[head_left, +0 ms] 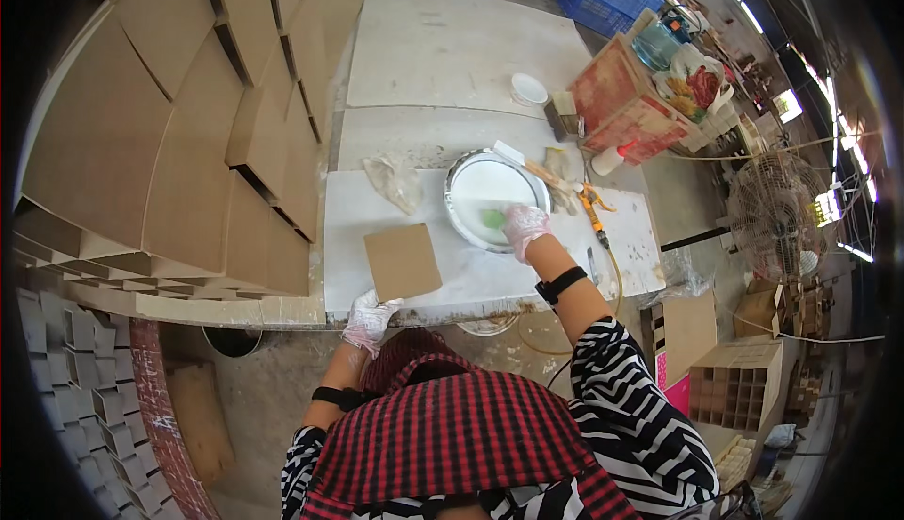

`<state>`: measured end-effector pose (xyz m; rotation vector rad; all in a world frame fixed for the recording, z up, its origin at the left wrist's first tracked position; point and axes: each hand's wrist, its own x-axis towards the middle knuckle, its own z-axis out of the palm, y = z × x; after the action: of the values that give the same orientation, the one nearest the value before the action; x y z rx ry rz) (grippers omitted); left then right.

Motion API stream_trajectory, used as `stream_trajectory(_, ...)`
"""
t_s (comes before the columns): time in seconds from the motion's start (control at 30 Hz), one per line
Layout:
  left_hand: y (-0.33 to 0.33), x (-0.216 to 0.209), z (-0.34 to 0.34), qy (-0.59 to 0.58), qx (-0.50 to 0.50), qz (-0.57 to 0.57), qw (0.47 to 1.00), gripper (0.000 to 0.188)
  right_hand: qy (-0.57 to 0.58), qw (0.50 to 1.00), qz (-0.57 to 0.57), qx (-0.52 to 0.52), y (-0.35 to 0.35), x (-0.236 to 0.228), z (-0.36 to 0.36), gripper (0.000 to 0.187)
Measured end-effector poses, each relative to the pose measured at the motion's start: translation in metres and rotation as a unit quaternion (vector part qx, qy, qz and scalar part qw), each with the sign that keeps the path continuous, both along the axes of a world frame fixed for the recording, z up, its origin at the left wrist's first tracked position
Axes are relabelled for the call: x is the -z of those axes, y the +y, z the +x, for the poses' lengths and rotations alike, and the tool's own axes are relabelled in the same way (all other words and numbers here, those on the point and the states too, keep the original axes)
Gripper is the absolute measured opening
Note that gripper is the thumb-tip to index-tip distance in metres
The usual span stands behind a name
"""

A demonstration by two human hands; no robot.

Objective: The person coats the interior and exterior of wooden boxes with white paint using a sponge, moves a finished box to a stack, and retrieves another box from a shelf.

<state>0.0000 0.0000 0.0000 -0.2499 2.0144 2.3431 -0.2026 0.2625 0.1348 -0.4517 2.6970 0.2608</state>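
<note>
My left hand [370, 320], in a white-smeared glove, is closed on the near left corner of a square brown board [403, 261] held over the table's front edge. My right hand [524, 228], in a pinkish, white-smeared glove, reaches over the near right rim of a round bucket [454, 211] of white liquid. Its fingers are closed on a small green pad [492, 219], blurred and low inside the bucket; whether it touches the liquid I cannot tell. A flat brush [527, 164] with a white head and wooden handle rests across the bucket's far right rim.
Brown boxes [202, 144] are stacked high on the left. A crumpled plastic bag [394, 183] lies left of the bucket. To the right are an orange air gun [592, 208] with a hose, a red-capped bottle [612, 158], a worn red box [626, 96] and a fan [777, 205].
</note>
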Motion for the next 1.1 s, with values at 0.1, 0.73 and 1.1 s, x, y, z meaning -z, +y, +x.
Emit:
stream_trajectory(0.1, -0.004, -0.005, 0.000, -0.029, -0.028, 0.119, 0.992, 0.026, -0.001, 0.997, -0.063, 0.035, 0.000, 0.000, -0.003, 0.038)
stream_trajectory(0.73, -0.013, -0.010, -0.014, -0.039, 0.018, 0.084, 0.996, 0.022, -0.231, 0.691, -0.631, 0.266, 0.035, -0.005, 0.032, 0.027)
stream_trajectory(1.1, 0.001, -0.044, -0.011, -0.028, 0.016, 0.059, 0.998, 0.037, 0.137, 0.934, -0.224, -0.244, -0.087, -0.019, 0.063, 0.033)
